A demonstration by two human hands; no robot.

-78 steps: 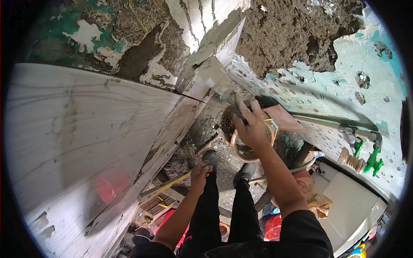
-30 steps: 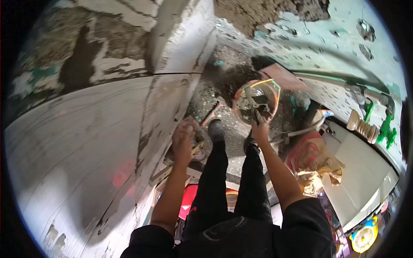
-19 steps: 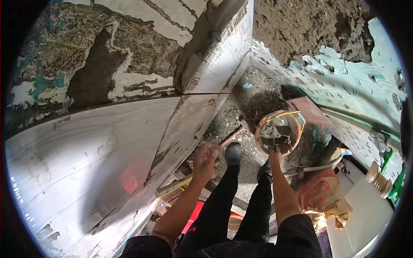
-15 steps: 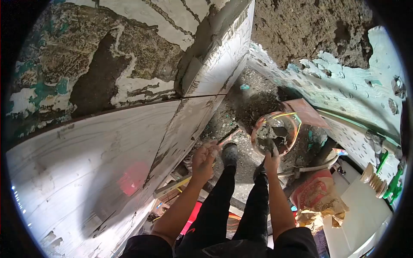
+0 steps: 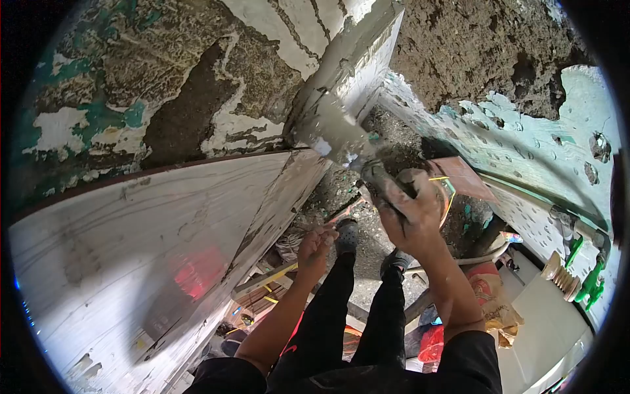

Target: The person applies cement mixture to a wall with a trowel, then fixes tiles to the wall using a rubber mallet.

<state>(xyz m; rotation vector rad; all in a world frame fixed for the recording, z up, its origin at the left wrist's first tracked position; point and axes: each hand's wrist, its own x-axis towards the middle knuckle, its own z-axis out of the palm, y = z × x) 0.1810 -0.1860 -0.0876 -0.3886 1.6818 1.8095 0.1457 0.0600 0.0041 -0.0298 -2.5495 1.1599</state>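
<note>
My right hand (image 5: 413, 213) is wrapped round the handle of a trowel (image 5: 338, 134), which is smeared by motion. Grey, wet-looking mortar covers its blade, which overlaps the upright tile edge (image 5: 371, 82) in this view. Behind my right hand, mostly hidden, stands a round bucket (image 5: 448, 200). My left hand (image 5: 316, 246) hangs low near the tiled wall face with its fingers curled; I cannot tell what they hold, if anything. Just past its fingertips, by my shoe (image 5: 347, 235), shows a thin stick-like piece (image 5: 348, 210).
A large marbled tile (image 5: 131, 243) faces the wall on the left, with rough old plaster (image 5: 177, 98) above it. At right are a pitted pale wall (image 5: 525, 157), a reddish flat tile (image 5: 462, 177), green-handled valves (image 5: 594, 285), a hose (image 5: 472, 261) and a paper sack (image 5: 499, 305).
My right hand has risen from the bucket, up and towards the left, bringing the mortar-covered trowel to the tile edge. My left hand has shifted slightly down; the view has turned a little.
</note>
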